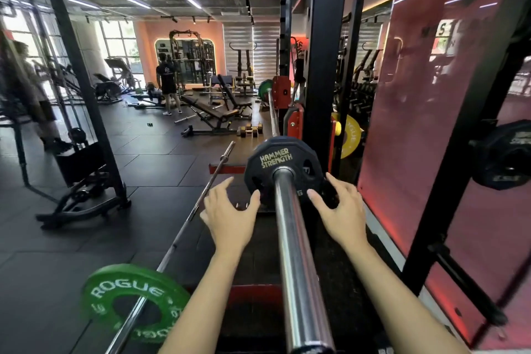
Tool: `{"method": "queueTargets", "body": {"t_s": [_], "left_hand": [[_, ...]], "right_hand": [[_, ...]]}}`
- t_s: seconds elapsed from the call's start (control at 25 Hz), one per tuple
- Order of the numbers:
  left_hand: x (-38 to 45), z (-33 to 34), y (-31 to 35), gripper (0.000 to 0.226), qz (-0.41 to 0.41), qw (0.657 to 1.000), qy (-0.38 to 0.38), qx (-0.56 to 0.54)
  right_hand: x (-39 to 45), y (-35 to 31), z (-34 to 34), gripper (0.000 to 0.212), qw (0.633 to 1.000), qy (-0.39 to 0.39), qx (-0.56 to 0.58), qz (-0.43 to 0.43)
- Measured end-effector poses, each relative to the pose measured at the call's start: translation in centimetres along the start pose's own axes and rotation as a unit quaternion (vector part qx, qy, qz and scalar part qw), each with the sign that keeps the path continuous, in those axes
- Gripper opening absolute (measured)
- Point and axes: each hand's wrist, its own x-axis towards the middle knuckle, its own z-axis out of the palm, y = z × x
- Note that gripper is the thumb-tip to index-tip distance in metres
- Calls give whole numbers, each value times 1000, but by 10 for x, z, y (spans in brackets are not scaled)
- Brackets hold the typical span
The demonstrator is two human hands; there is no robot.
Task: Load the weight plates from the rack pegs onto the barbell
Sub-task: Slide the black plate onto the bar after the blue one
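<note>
A black Hammer Strength weight plate [277, 162] sits on the chrome sleeve of the barbell [296, 253], which runs from the bottom of the view up to the rack. My left hand [230, 214] is just left of the plate, fingers spread, fingertips at its lower left rim. My right hand [337, 207] is on the plate's lower right edge, fingers spread and touching it. Neither hand curls round the plate. A green plate [264, 89] is on the bar's far end. A yellow plate [349, 135] hangs on the rack behind the upright.
The black rack upright [323, 66] stands right of the bar, with a red panel wall [416, 123] and another upright beyond. A second barbell with a green Rogue plate [132, 300] lies on the floor at left. Benches, dumbbells and people are farther back.
</note>
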Motion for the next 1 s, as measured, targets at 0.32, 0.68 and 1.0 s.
{"method": "queueTargets", "body": {"t_s": [0.32, 0.68, 1.0], "left_hand": [[-100, -109, 26, 51, 27, 994, -96, -54], [-173, -179, 92, 53, 101, 989, -94, -59], [-235, -142, 194, 55, 195, 973, -124, 20]], "right_hand": [[-138, -40, -82, 57, 999, 28, 29, -1], [-206, -70, -152, 54, 999, 28, 26, 4], [-214, -29, -271, 59, 996, 56, -62, -40]]}}
